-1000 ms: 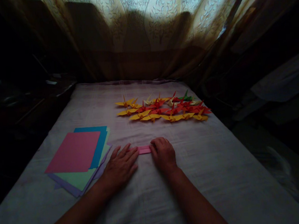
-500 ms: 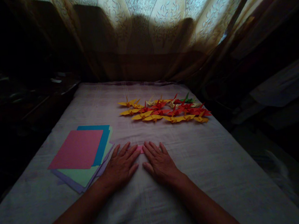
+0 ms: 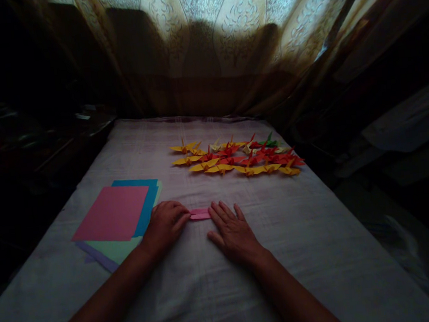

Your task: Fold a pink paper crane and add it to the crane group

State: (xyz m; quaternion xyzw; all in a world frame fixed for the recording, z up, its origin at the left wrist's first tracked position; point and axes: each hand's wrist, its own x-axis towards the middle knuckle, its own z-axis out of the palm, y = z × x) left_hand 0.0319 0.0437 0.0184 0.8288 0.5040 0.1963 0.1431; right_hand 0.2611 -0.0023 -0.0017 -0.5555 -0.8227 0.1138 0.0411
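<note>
A narrow strip of folded pink paper (image 3: 200, 214) lies flat on the cloth between my hands. My left hand (image 3: 169, 223) pinches the strip's left end between thumb and fingers. On the strip's right end rest the fingertips of my right hand (image 3: 232, 230), which lies flat with its fingers stretched out and covers that end. To the left, partly behind my left forearm, is a stack of paper sheets: a pink sheet (image 3: 111, 214) on top, then a blue sheet (image 3: 148, 208), with light green paper (image 3: 105, 250) and purple paper (image 3: 94, 253) underneath.
Several folded paper cranes (image 3: 237, 159), yellow, red, green and cream, stand in rows towards the far right. A pale plaid cloth (image 3: 212, 293) covers the surface. Behind it hangs a patterned curtain (image 3: 207, 45). Dark clutter (image 3: 2, 125) lies off to the left.
My left hand has gone from lying flat to pinching the strip's left end, and has shifted slightly left. More of the pink strip shows. My right hand stays flat.
</note>
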